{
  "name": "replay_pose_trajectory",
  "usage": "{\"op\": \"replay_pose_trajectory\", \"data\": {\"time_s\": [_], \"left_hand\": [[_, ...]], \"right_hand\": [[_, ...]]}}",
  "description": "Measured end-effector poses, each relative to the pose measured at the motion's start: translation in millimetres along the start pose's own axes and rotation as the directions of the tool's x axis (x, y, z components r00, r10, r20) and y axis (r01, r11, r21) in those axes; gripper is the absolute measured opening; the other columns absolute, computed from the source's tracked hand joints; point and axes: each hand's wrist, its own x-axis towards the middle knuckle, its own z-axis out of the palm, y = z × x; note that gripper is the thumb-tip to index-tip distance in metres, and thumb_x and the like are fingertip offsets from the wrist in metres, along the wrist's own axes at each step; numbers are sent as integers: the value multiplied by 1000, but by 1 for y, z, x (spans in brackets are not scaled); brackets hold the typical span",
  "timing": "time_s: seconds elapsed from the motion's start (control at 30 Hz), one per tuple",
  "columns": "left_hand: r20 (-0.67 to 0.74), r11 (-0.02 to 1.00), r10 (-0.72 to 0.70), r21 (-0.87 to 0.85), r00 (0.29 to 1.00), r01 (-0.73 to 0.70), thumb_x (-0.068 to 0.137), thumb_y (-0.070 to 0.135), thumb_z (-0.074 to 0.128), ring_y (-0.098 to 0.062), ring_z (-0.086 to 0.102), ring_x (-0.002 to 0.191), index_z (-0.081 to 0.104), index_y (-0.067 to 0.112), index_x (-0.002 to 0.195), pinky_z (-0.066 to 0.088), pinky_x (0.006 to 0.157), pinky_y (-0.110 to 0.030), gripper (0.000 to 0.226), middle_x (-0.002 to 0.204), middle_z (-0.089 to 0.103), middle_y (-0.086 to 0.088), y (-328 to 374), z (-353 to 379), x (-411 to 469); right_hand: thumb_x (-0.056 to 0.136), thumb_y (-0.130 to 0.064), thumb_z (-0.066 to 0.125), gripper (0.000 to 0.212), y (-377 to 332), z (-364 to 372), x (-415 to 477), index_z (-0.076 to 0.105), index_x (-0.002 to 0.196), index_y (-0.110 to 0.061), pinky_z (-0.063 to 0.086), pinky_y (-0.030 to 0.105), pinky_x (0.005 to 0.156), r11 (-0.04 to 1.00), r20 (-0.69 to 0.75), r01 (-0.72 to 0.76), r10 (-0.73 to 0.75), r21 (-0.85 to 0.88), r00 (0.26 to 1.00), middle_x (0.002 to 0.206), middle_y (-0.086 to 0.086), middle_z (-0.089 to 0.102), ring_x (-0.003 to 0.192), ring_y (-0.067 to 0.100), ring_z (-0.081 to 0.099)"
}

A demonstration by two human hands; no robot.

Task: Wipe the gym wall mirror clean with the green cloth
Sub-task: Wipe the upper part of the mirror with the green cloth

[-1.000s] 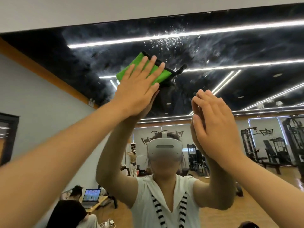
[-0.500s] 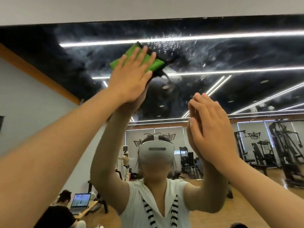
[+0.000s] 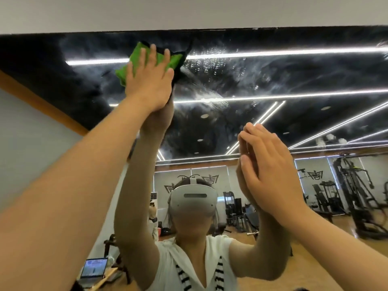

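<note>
Left hand [image 3: 149,80] lies flat, fingers straight and spread, pressing the green cloth [image 3: 136,57] against the gym wall mirror [image 3: 294,76] just under the mirror's top edge. Right hand [image 3: 270,164], fingers straight and holding nothing, meets its own reflection lower on the mirror, so it seems to brace on the glass.

The step in hand, I judge, is wiping the mirror's upper band. To do it well, press evenly through the whole palm and sweep along the mirror's top edge in overlapping passes (turning to a fresh fold once this face loads up).

Cloudy smears and swirls cover the mirror's upper part. The cloth is bright green and folded thick, with a dark edge poking out past the fingertips. Fine droplets [image 3: 210,64] bead just below the mirror's top edge.
</note>
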Motion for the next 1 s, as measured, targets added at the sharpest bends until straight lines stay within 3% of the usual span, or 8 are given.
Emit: {"op": "replay_pose_trajectory", "data": {"time_s": [0.13,0.2,0.4,0.63,0.7,0.87,0.93,1.0], "left_hand": [[-24,959,280,64,960,-278,110,37,21,-20,-7,155,4,31,161,-5,123,-45,55,169,-4,0,48,25,-28],[-10,936,345,74,939,-343,110,37,20,-17,-8,155,3,32,161,-5,123,-42,54,169,-5,3,41,23,-20],[-47,999,-26,45,999,28,110,33,20,-26,-7,155,1,26,161,-3,124,-49,55,169,-6,-6,0,1,22],[-14,955,293,47,956,-292,110,39,19,-18,-7,155,3,36,160,-5,124,-45,53,169,-5,4,45,18,12],[-15,959,281,52,960,-280,110,37,20,-17,-5,155,4,35,160,-3,124,-43,53,169,-3,5,30,11,26],[-68,1000,-3,26,998,5,110,35,18,-25,-8,155,1,32,161,-5,123,-49,54,169,-7,-1,27,7,47],[-58,1000,22,10,998,-21,110,36,17,-28,-10,155,0,32,161,-7,122,-51,54,169,-9,-1,54,12,41],[-56,989,147,24,988,-146,110,37,17,-27,-10,155,0,33,161,-6,123,-51,53,169,-7,2,79,21,33]], "right_hand": [[98,-33,41,48,0,-1,0,48,144,-18,2,17,121,1000,10,8,-8,-17,1000,155,-3,41,148,5,21],[98,-33,41,48,0,0,1,49,143,-18,2,16,121,1000,2,15,-15,-17,1000,154,-3,41,146,2,19],[98,-36,39,48,0,1,-1,47,143,-22,2,14,120,1000,-10,2,-2,4,1000,153,-6,41,144,-3,16],[98,-37,39,48,0,1,-1,47,143,-24,1,14,120,1000,2,-2,2,3,1000,153,-9,40,145,-4,15],[98,-36,40,48,1,1,-1,47,144,-24,2,14,120,1000,-4,2,-2,4,1000,153,-9,41,145,-6,14],[98,-37,40,47,2,1,-1,47,143,-25,2,14,120,1000,-17,8,-8,10,1000,153,-12,40,145,-9,11],[98,-36,40,47,1,1,-1,48,143,-25,2,15,121,1000,-17,7,-7,5,1000,153,-11,41,146,-7,14],[97,-35,40,47,2,1,-1,48,143,-25,3,15,121,1000,-17,5,-5,10,1000,152,-11,41,146,-6,16]]}}
